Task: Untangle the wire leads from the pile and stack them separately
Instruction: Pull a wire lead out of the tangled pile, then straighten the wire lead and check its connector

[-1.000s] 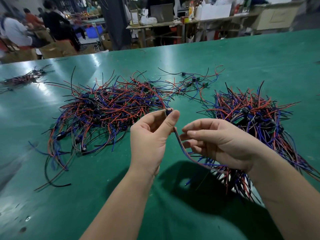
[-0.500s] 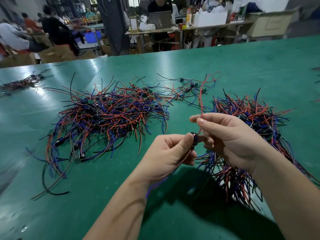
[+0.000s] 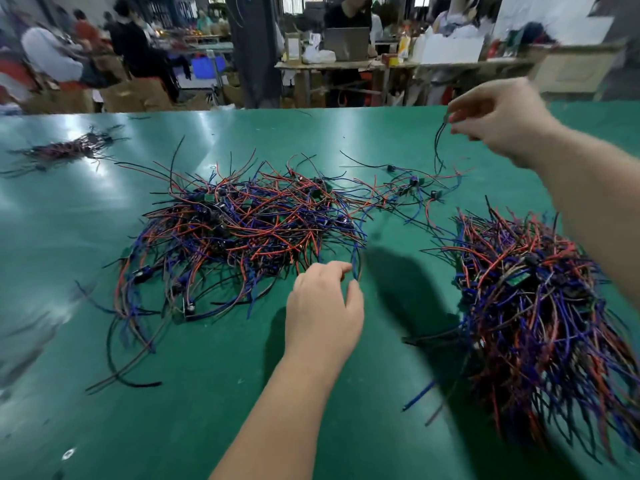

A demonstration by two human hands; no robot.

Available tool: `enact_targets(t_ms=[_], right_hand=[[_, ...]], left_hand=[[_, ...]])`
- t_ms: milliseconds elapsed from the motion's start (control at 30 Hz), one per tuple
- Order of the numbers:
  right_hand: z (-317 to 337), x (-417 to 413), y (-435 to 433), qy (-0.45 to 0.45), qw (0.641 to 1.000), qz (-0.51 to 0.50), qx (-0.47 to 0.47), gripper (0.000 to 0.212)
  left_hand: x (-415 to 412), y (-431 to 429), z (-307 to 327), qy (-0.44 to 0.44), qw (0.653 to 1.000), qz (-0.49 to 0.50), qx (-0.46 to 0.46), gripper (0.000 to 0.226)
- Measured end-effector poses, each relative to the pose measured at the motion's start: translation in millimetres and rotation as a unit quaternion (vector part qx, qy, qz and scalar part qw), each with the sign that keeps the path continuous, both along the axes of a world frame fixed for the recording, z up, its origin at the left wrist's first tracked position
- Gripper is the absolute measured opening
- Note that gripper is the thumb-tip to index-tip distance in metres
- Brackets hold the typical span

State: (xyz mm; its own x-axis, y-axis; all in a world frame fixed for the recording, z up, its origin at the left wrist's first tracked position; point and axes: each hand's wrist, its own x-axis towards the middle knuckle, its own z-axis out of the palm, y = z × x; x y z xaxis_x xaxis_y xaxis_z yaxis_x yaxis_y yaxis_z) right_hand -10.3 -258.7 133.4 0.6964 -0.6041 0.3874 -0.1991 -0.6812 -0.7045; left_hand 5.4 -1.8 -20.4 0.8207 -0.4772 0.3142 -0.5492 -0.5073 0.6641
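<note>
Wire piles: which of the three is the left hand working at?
The big central tangle: the left hand has fingers at its near edge. The right pile and small far-left bundle lie apart from it.

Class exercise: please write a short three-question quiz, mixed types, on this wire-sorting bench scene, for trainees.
1. True or false: the right hand lies flat on the green table.
2. What hangs from the right hand? A) a dark wire lead B) a roll of tape C) nothing
3. Short answer: which hand is at the near edge of the big tangled pile?
Key: 1 false, it is up in the air above the table. 2 A. 3 the left hand.
</note>
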Motion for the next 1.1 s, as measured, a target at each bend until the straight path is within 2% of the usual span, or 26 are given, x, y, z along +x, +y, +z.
enact_targets(t_ms=[100, 200, 267, 333, 400, 467, 533, 600, 733, 833, 900, 1000, 1100], right_hand=[[-26.1, 13.2, -16.3, 0.156, 0.986, -0.025, -0.048, 0.039], [-49.5, 25.1, -14.4, 0.286, 0.952, -0.027, -0.105, 0.047], [-62.0, 32.2, -2.7, 0.319, 0.94, -0.014, -0.121, 0.051], [-73.2, 39.5, 13.3, 0.319, 0.941, 0.013, -0.116, 0.045], [-84.6, 46.2, 32.8, 0.32, 0.944, 0.051, -0.061, 0.038], [-97.0, 52.8, 54.1, 0.344, 0.934, 0.094, -0.031, 0.047], [-108.6, 60.1, 74.0, 0.372, 0.917, 0.125, -0.07, 0.062], [-116.8, 66.1, 93.9, 0.363, 0.914, 0.138, -0.12, 0.062], [-120.7, 64.4, 124.6, 0.296, 0.929, 0.149, -0.163, 0.034], [-116.6, 52.4, 135.7, 0.28, 0.929, 0.167, -0.177, 0.026], [-112.3, 43.3, 138.3, 0.268, 0.937, 0.175, -0.144, 0.024], [-105.8, 32.0, 141.3, 0.229, 0.955, 0.186, -0.034, 0.011], [-99.9, 24.8, 143.0, 0.207, 0.961, 0.178, -0.035, 0.01]], left_hand=[[-0.1, 1.2, -0.8, 0.0, 0.999, 0.007, 0.041, 0.033], [-2.7, 1.2, -0.3, -0.001, 0.999, 0.004, 0.045, 0.034], [-3.9, 0.6, -0.6, -0.005, 0.999, 0.0, 0.048, 0.034], [-4.9, 0.5, -1.2, -0.006, 0.998, -0.005, 0.056, 0.033], [-5.0, 0.3, -2.4, -0.009, 0.998, -0.008, 0.064, 0.033], [-5.0, 0.3, -2.7, -0.016, 0.997, -0.011, 0.073, 0.032], [-5.3, -0.1, -2.8, -0.022, 0.996, -0.02, 0.087, 0.031], [-5.7, -0.6, -2.6, -0.023, 0.994, -0.04, 0.102, 0.03], [-7.1, -2.3, -0.9, -0.028, 0.99, -0.085, 0.107, 0.024], [-8.6, -3.6, -1.3, -0.006, 0.99, -0.114, 0.079, 0.027], [-10.1, -4.2, -1.7, -0.003, 0.99, -0.125, 0.071, 0.027], [-12.2, -4.9, -2.5, 0.002, 0.989, -0.141, 0.039, 0.026], [-11.7, -5.5, -4.6, 0.012, 0.989, -0.149, 0.011, 0.026]])
